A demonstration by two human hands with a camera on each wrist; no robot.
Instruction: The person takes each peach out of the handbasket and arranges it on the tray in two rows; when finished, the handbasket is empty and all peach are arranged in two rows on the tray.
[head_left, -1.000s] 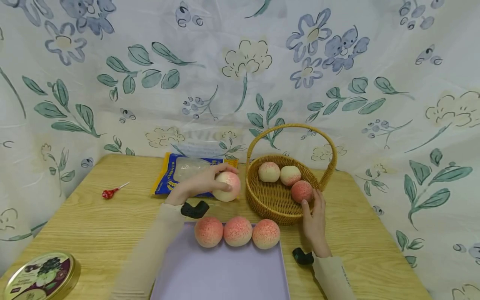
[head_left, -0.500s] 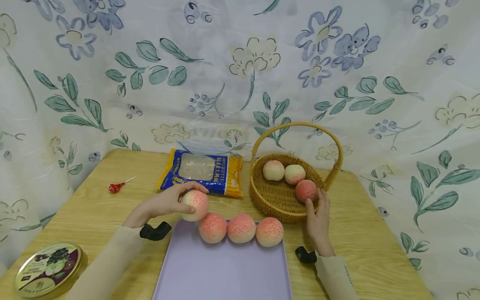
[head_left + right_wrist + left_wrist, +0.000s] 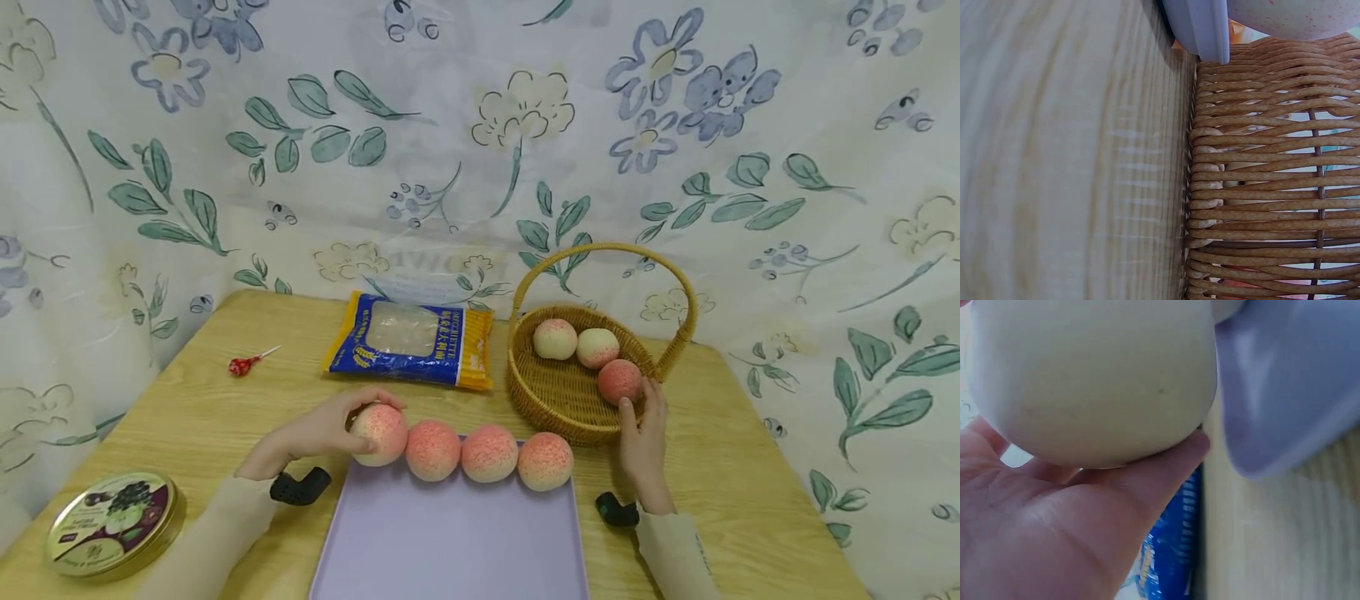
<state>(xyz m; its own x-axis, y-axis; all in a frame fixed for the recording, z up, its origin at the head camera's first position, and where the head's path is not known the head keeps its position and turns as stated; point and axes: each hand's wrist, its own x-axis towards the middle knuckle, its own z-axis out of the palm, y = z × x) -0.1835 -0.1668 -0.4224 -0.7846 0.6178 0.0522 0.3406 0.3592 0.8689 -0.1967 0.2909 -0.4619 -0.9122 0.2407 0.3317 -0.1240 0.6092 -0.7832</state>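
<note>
My left hand [image 3: 318, 429] grips a pink-and-cream peach [image 3: 380, 435] at the far left corner of the lilac tray [image 3: 457, 542]. In the left wrist view, the pale underside of this peach [image 3: 1097, 381] shows above the thumb, close beside the tray's corner [image 3: 1260, 437]. Three more peaches [image 3: 489, 454] stand in a row along the tray's far edge, right of the held one. My right hand [image 3: 645, 446] holds the near right rim of a wicker basket [image 3: 555, 408], fingers beside a red peach [image 3: 620, 382]. The right wrist view shows only the basket's woven side [image 3: 1272, 187], not the hand.
Two paler peaches [image 3: 556, 339] also lie in the basket, under its tall arched handle [image 3: 607, 247]. A blue and yellow pasta bag [image 3: 408, 342] lies behind the tray. To the left are a red lollipop [image 3: 242, 366] and a round tin [image 3: 112, 525]. A floral curtain [image 3: 442, 167] hangs behind the table.
My left hand has carried its peach from in front of the pasta bag leftward and down to the left end of the peach row. The right hand has stayed at the basket rim.
</note>
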